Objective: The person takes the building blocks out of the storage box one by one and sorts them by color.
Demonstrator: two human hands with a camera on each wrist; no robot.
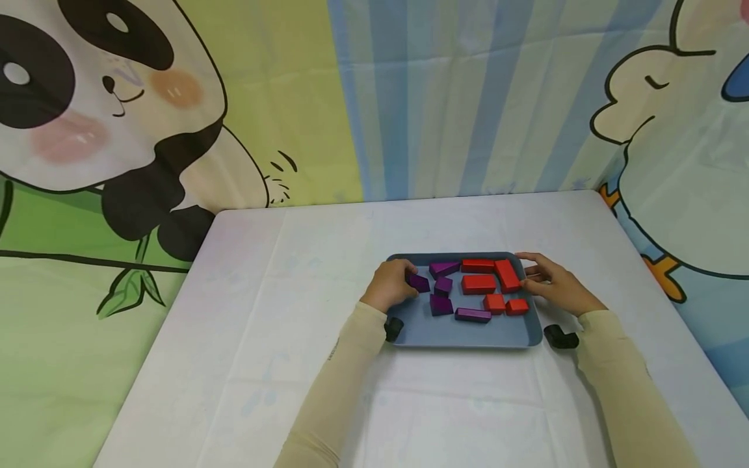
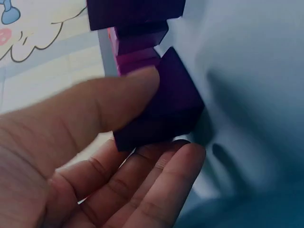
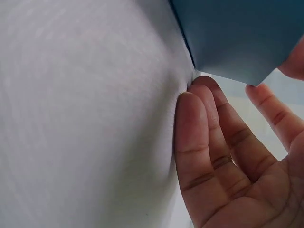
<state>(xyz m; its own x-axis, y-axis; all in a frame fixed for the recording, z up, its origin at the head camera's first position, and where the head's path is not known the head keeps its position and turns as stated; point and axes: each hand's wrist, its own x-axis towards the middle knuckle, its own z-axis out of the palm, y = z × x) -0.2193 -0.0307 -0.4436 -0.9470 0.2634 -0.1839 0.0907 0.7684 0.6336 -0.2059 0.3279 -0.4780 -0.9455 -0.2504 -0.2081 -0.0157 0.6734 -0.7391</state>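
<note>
My left hand point(image 1: 391, 284) pinches a purple block point(image 2: 175, 95) between thumb and fingers, over the left side of a blue-grey tray point(image 1: 503, 335). Other purple blocks lie close by in the tray, among them a wedge-like one point(image 1: 445, 268) and a long flat one point(image 1: 473, 315). My right hand point(image 1: 552, 283) is at the tray's back right corner, thumb and index fingertip touching its outer wall point(image 3: 237, 42). The other fingers of that hand extend loosely beside the tray, near the white cloth. Red blocks point(image 1: 478, 284) of several sizes fill the tray's right part.
The tray stands on a table point(image 1: 281, 338) with a white cover. A cartoon backdrop point(image 1: 445, 97) rises right behind the table's back edge. Black wrist devices point(image 1: 562, 337) hang below both wrists, one overlapping the tray's left front corner in the head view.
</note>
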